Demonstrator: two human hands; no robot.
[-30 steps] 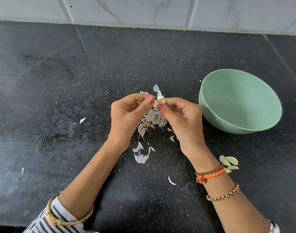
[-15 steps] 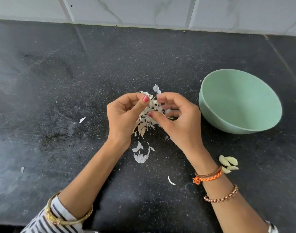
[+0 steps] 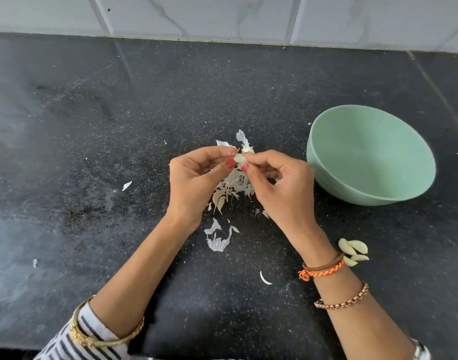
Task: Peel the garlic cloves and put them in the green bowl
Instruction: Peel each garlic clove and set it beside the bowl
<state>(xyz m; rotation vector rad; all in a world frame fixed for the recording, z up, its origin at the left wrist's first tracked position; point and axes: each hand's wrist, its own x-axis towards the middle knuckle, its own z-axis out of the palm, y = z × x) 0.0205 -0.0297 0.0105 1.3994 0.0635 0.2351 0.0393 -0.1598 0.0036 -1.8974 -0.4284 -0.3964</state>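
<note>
Presently garlic clove (image 3: 240,159) pinched between left hand (image 3: 194,183) and right hand (image 3: 282,188), green bowl (image 3: 370,154) at 3 o'clock; skin best lifted by nail from tip, clove gripped lightly

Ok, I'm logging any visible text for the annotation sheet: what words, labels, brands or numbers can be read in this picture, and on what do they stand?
None: no readable text, number or sign shows anywhere.
The pale green round bowl bears no label or mark.
The black speckled stone countertop and the white marbled wall tiles carry only their pattern.
The bracelets and bangles show no lettering.
</note>
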